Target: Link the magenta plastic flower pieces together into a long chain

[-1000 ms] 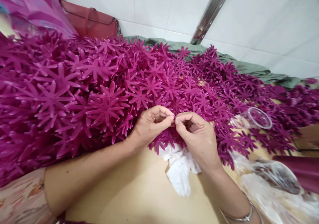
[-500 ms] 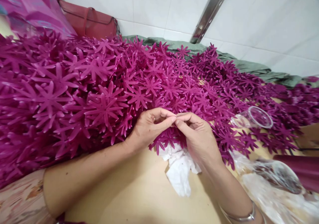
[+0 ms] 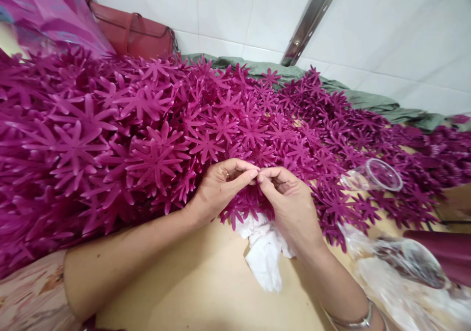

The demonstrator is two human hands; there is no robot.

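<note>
My left hand (image 3: 221,188) and my right hand (image 3: 289,198) meet fingertip to fingertip just above the near edge of a heap of magenta star-shaped petal pieces (image 3: 156,159). Thumb and forefinger are pinched together on both hands. Whatever lies between the fingertips is too small or too hidden to make out. Below the right hand, a crumpled white tissue (image 3: 263,260) lies on the pale tabletop (image 3: 191,282), partly covered by that hand.
A clear plastic cup (image 3: 384,175) lies tipped over at the right, near clear plastic bags (image 3: 401,282) and a dark red object (image 3: 447,255). Behind the heap are a red handbag (image 3: 134,34), a purple bag (image 3: 55,14), green cloth (image 3: 382,105) and a tiled wall (image 3: 228,7).
My right thumb and fingertips have shifted slightly, and the right hand sits a little lower. Both hands stay together in the same place; the heap looks the same.
</note>
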